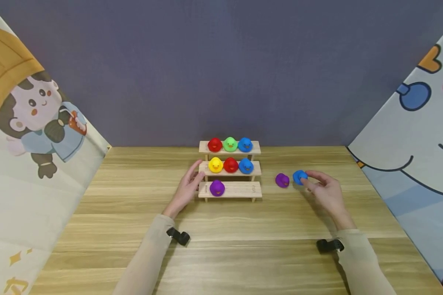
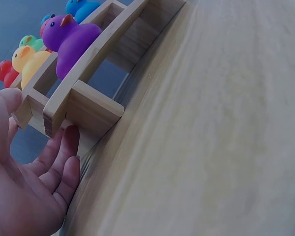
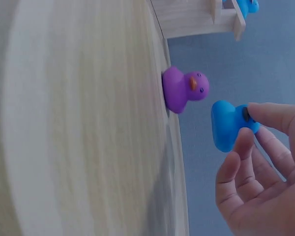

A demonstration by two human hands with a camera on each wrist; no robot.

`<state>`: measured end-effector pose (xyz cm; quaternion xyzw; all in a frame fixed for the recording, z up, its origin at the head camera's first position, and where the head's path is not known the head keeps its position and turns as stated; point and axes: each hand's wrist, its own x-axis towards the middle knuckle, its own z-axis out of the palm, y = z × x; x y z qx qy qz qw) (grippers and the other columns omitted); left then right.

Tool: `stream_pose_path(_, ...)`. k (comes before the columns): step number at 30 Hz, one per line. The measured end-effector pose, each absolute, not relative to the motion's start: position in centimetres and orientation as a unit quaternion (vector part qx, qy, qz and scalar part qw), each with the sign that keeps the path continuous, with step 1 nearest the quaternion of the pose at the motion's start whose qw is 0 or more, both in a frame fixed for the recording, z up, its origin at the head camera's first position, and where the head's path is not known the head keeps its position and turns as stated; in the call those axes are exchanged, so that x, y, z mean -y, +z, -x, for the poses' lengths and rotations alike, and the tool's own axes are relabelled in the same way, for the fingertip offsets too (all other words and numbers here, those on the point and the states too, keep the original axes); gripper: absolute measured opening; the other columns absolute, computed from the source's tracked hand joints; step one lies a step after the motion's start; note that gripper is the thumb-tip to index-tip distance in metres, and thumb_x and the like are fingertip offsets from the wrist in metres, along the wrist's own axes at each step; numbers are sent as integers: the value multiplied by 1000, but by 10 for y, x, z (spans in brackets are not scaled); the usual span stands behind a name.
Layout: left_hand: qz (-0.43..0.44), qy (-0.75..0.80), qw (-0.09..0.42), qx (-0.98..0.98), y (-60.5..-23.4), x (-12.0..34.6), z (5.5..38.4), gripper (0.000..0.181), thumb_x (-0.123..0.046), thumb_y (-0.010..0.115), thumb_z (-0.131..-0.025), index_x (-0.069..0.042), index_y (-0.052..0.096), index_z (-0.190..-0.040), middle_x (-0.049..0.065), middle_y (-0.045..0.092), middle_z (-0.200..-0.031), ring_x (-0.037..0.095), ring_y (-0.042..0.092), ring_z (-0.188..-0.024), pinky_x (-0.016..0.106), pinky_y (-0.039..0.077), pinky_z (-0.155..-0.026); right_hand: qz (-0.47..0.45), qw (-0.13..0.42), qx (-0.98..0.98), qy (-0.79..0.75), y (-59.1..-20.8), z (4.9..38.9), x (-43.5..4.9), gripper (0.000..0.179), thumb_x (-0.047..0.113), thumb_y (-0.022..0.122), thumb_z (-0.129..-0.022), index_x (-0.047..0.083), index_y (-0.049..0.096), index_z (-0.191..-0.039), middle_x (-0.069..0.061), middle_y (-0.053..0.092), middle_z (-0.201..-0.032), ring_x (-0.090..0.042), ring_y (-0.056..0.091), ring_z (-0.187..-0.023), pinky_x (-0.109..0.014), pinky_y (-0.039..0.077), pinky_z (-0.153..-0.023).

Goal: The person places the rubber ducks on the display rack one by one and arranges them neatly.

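My right hand (image 1: 327, 196) pinches a blue rubber duck (image 3: 227, 125) between thumb and fingers, lifted off the tabletop. A purple rubber duck (image 1: 282, 180) sits on the table just left of it. At the left end of a three-tier wooden stand (image 1: 240, 189) is my left hand (image 1: 186, 189); its thumb lies by the middle tier and its loosely bent fingers by the side. The top tier bears red (image 1: 215, 144), green (image 1: 230, 144) and blue (image 1: 245, 144) ducks. Yellow (image 1: 215, 165), red (image 1: 231, 165) and blue (image 1: 246, 166) ducks line the middle tier. One purple duck (image 2: 71, 42) stands on the bottom tier's left part.
The stand is on a wood-grain table (image 1: 240, 262) against a dark blue-grey back panel (image 1: 229, 73). Printed cartoon panels rise on the left (image 1: 33, 196) and right (image 1: 383, 135). Each wrist wears a small black camera.
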<state>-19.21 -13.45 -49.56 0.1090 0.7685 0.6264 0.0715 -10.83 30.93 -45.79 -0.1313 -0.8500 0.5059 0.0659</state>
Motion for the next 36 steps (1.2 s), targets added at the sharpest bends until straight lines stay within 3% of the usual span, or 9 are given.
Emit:
stream_pose_path(16,-113,627,60,-769,-496,133,192,55,-33,53,-114,-22,39,-166,24,59,-146,37,59,-129,34,50,-94,106,82,857,498,-450,99,-277,47,35,83,-96,6,73,-132,8,74,-74,-9,68,-68,-22,48,-57)
stream_pose_path(20,-110,627,63,-769,-496,133,193,54,-34,53,-114,-22,41,-165,23,55,-152,39,58,-133,35,51,-96,80,74,856,505,-448,97,-265,43,33,83,-96,7,74,-130,5,73,-78,-14,66,-67,-23,50,-58)
stream_pose_path(27,-109,625,63,-770,-494,133,192,54,-33,52,-114,-20,40,-165,23,56,-150,38,57,-134,40,50,-102,54,63,845,528,-448,96,-247,41,24,84,-95,4,75,-129,19,68,-87,-5,60,-67,-22,47,-56)
stream_pose_path(36,-106,621,56,-775,-495,132,191,54,-33,51,-114,-20,40,-165,22,59,-146,35,57,-132,41,50,-102,47,56,836,544,-454,101,-223,40,20,85,-93,1,75,-126,-13,74,-107,-3,64,-76,-20,52,-63)
